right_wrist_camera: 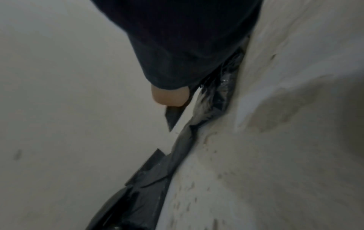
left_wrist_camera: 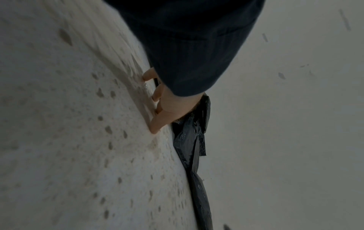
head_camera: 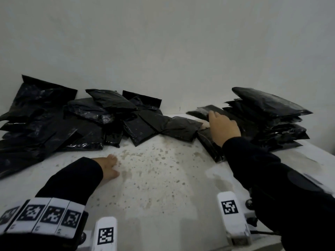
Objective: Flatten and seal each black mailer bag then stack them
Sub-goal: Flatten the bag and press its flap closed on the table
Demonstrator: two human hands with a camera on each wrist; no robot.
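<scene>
My right hand (head_camera: 223,124) grips a flat black mailer bag (head_camera: 200,110) just left of the tall stack of black mailers (head_camera: 272,115) at the right. The bag is blurred and seems lifted off the table. In the right wrist view only part of the right hand (right_wrist_camera: 168,98) shows under the sleeve, with a corner of the bag (right_wrist_camera: 172,116) below it. My left hand (head_camera: 110,167) holds nothing. Its spread fingertips (left_wrist_camera: 155,126) touch the speckled white table (head_camera: 154,178). A loose pile of unsorted black mailers (head_camera: 72,120) covers the back left.
Another black mailer (head_camera: 210,145) lies on the table under my right wrist, beside the stack. A plain wall rises directly behind both heaps. Bare tabletop lies between my hands and toward the front edge.
</scene>
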